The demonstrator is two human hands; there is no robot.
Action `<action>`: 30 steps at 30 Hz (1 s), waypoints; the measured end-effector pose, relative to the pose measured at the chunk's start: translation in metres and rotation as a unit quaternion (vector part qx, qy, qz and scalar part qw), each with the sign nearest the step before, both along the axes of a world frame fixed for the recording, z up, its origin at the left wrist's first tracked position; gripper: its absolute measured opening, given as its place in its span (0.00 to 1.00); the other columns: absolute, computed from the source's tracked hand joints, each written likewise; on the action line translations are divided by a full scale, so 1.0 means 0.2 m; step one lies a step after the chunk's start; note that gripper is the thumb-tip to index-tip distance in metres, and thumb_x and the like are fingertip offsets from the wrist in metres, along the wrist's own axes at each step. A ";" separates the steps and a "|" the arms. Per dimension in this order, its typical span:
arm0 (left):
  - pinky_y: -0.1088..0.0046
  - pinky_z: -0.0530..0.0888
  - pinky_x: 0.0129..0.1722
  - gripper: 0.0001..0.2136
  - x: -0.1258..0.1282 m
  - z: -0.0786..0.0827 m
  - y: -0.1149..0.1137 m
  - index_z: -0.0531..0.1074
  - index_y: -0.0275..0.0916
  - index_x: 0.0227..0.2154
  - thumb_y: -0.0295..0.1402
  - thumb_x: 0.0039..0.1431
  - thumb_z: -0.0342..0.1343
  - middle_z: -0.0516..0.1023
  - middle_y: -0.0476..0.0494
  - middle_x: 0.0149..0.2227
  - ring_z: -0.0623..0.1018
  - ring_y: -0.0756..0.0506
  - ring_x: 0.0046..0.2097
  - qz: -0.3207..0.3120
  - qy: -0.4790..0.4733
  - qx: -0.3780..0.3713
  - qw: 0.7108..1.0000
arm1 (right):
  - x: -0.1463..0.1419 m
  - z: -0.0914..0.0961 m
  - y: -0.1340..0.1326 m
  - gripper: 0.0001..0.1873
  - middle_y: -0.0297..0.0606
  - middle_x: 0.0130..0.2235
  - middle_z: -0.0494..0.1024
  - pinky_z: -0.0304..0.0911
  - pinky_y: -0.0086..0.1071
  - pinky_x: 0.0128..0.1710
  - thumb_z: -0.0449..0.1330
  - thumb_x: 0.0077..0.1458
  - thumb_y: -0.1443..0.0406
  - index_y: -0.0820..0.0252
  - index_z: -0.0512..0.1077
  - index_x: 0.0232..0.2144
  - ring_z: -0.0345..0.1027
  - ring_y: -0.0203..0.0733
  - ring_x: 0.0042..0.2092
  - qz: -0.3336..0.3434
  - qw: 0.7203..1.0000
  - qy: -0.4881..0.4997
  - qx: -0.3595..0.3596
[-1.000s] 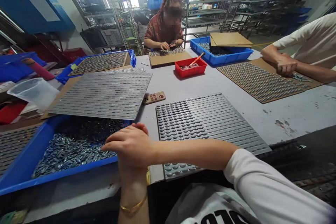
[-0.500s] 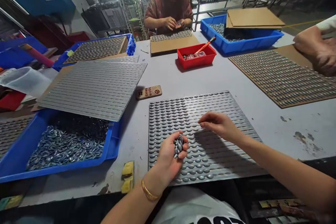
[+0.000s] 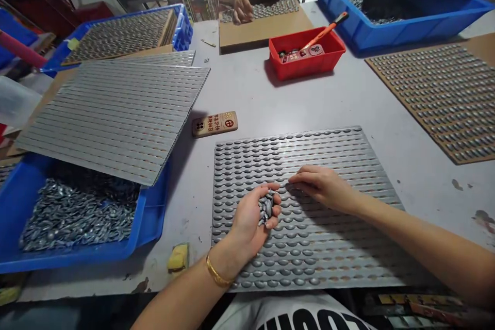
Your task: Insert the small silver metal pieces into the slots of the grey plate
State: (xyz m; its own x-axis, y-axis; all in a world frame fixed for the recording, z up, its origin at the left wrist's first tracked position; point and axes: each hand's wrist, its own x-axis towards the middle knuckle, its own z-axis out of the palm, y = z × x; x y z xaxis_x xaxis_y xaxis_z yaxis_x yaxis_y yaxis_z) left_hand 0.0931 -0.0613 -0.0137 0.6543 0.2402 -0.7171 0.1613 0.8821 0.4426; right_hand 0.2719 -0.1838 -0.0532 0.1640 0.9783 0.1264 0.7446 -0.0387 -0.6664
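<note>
- Left grip (image 3: 247, 229), palm up and cupped, clenches a small heap of grey metal pellets (image 3: 265, 207); a gold bangle (image 3: 216, 270) circles the wrist.
- Right grip (image 3: 323, 186) is released, its fingers (image 3: 305, 176) loosely extended just beside the heap; contact with the sheet below cannot be told.
- Both hands are over a dimpled metal sheet (image 3: 309, 263) at the near edge of the surface (image 3: 278, 105).
- Near left corner: a blue crate (image 3: 152, 216) holds a large pile of pellets (image 3: 77, 216), with a stack of ridged sheets (image 3: 112, 118) tilted over it.
- A yellow sponge (image 3: 178, 258) sits just beside the crate; a wooden tag (image 3: 214, 124) lies beside the stack.
- Far edge: a co-worker's hands (image 3: 242, 6) work above a pellet-lined board (image 3: 259, 11), near a red box (image 3: 305, 64).
</note>
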 end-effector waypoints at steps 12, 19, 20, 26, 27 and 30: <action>0.84 0.56 0.16 0.10 -0.01 0.01 -0.01 0.69 0.37 0.38 0.35 0.55 0.59 0.72 0.47 0.29 0.69 0.55 0.25 -0.065 -0.002 0.037 0.997 | -0.01 0.01 0.01 0.09 0.38 0.34 0.75 0.60 0.29 0.33 0.53 0.61 0.69 0.59 0.73 0.36 0.67 0.38 0.34 -0.005 0.999 -0.019 -0.039; 0.83 0.56 0.16 0.11 0.04 0.01 0.00 0.67 0.38 0.34 0.37 0.53 0.62 0.74 0.46 0.31 0.70 0.54 0.25 -0.075 -0.002 0.064 0.995 | -0.02 0.02 0.04 0.05 0.37 0.31 0.72 0.58 0.30 0.32 0.55 0.58 0.70 0.59 0.71 0.33 0.65 0.39 0.33 -0.003 0.998 -0.049 -0.044; 0.83 0.56 0.15 0.12 0.05 0.00 0.01 0.67 0.38 0.34 0.38 0.53 0.62 0.74 0.46 0.31 0.70 0.54 0.25 -0.072 -0.002 0.067 0.995 | -0.01 0.02 0.04 0.05 0.37 0.31 0.72 0.58 0.30 0.32 0.55 0.58 0.70 0.59 0.71 0.33 0.65 0.39 0.33 -0.003 0.998 -0.047 -0.044; 0.84 0.56 0.16 0.14 0.02 -0.01 0.01 0.66 0.39 0.33 0.40 0.52 0.63 0.74 0.48 0.30 0.70 0.55 0.25 -0.073 -0.010 0.048 0.996 | -0.03 0.09 0.04 0.06 0.37 0.32 0.74 0.58 0.29 0.30 0.55 0.61 0.65 0.58 0.72 0.37 0.65 0.37 0.32 -0.025 0.998 0.053 -0.032; 0.85 0.56 0.16 0.14 0.02 -0.01 0.01 0.66 0.39 0.33 0.41 0.52 0.63 0.73 0.49 0.29 0.69 0.55 0.24 -0.072 -0.012 0.046 0.996 | -0.05 0.11 0.04 0.07 0.36 0.31 0.74 0.58 0.29 0.29 0.56 0.61 0.63 0.58 0.73 0.38 0.65 0.36 0.31 -0.033 0.995 0.091 -0.031; 0.86 0.54 0.16 0.14 0.01 -0.01 0.01 0.65 0.40 0.33 0.41 0.53 0.63 0.71 0.51 0.27 0.67 0.57 0.22 -0.072 -0.017 0.054 0.996 | -0.12 0.17 0.04 0.08 0.35 0.31 0.76 0.58 0.27 0.25 0.57 0.60 0.61 0.57 0.74 0.38 0.65 0.34 0.29 -0.039 0.977 0.206 -0.042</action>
State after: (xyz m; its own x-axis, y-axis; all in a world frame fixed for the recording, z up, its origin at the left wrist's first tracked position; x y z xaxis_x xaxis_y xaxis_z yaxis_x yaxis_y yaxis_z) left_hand 0.0943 -0.0593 -0.0162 0.7111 0.2163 -0.6690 0.2659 0.7982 0.5406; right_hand 0.2487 -0.1756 -0.0187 0.2586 0.9648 -0.0472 0.4058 -0.1529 -0.9011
